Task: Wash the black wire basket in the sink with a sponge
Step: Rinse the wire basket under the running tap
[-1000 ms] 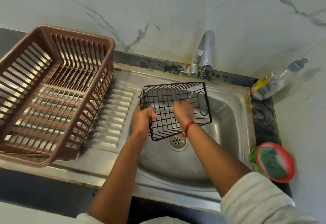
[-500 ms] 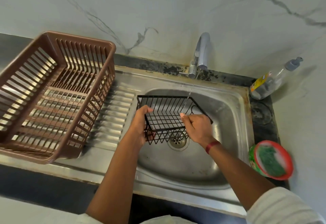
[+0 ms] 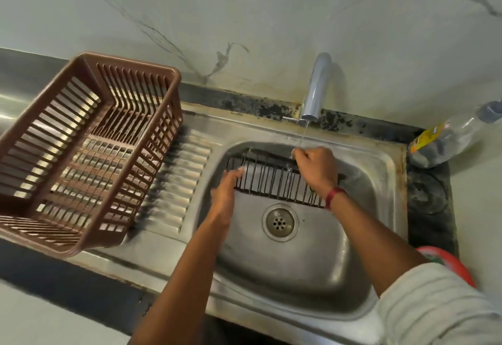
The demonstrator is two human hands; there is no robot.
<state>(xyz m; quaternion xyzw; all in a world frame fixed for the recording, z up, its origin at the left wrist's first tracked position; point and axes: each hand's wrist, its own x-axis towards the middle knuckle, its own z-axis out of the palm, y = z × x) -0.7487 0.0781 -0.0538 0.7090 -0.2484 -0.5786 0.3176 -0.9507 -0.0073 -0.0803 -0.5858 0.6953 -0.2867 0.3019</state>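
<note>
- I am clasping the basket (image 3: 274, 181) with my right hand (image 3: 316, 171), fingers curling over its upper rim. It is standing tipped on its side in the 12 o'clock part of the sink (image 3: 298, 276), just beyond the drain (image 3: 279, 222).
- My left hand (image 3: 226, 195) is lying against the basket's 9 o'clock end. Blur is hiding whether any finger is hooking a wire, so I cannot tell if it is gripping.
- The tap (image 3: 316, 92) at 12 o'clock is running a thin stream onto my right knuckles and the rim. I am judging that a wet one-handed hold could be slipping, letting the basket topple toward 6 o'clock and clatter.
- Water striking the tilted wires could be spraying toward the soap bottle (image 3: 448, 138) at 2 o'clock.
- No sponge is showing in either hand, so plain rinsing risks leaving grime behind.
- The red tub (image 3: 456, 263) at 4 o'clock is sitting mostly behind my sleeve. Reaching there means freeing my right hand, leaving the basket to the doubtful left one.
- Swinging the basket toward 9 o'clock risks knocking the brown rack (image 3: 89, 149).
</note>
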